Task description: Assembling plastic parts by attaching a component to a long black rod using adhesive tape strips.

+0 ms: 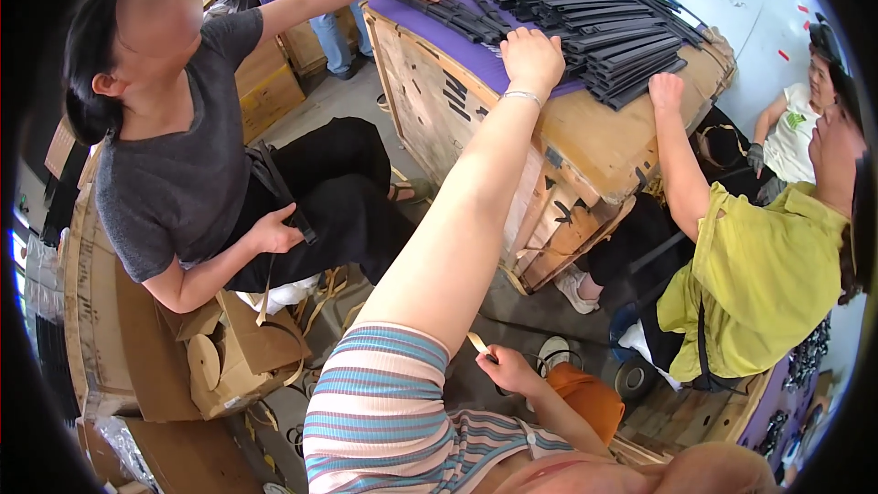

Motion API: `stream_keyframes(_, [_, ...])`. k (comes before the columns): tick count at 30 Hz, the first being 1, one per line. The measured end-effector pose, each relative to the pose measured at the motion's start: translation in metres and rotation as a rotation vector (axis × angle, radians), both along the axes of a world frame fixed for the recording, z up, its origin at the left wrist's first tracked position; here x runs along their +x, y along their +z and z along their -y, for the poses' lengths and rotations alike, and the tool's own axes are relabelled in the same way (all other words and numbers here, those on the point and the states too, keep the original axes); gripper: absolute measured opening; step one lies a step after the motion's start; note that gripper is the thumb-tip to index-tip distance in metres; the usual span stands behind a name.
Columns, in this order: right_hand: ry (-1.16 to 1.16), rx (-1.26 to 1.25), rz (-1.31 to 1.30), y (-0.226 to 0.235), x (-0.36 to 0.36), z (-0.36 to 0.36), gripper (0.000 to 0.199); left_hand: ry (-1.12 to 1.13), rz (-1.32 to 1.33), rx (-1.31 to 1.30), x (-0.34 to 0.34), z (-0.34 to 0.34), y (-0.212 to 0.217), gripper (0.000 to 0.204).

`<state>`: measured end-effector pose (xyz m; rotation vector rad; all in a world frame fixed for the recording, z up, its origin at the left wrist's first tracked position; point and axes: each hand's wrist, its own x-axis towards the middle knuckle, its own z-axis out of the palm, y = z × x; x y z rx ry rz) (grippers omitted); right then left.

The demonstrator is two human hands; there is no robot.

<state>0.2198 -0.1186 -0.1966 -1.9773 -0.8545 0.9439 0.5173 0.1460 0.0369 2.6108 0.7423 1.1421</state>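
A co-worker in a grey shirt (174, 174) sits at your left. Your right hand (505, 368) pinches a tan strip (477, 342) low down. Your left hand (532, 57) rests, fingers spread, on the black strips (604, 32) piled atop the purple-covered crate (476, 55).

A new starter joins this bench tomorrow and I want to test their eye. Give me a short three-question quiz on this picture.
1. True or false: the wearer's left hand rests on the pile of black strips.
2. What do the fingers of the right hand pinch? A) a black strip B) a thin tan strip C) a glove
3. Fill in: the black strips lie on a ___ sheet over the cardboard box.
Key: 1 true; 2 B; 3 purple.
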Motion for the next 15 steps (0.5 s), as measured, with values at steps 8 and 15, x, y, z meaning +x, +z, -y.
stream_keyframes(8, [-0.086, 0.060, -0.009, -0.006, 0.002, 0.004, 0.027, -0.133, 0.366, 0.253, 0.005, 0.008, -0.006, 0.019])
stream_keyframes(15, [-0.015, 0.096, 0.067, -0.006, 0.004, 0.001, 0.023, -0.292, 0.505, 0.197, -0.001, 0.002, 0.000, 0.011])
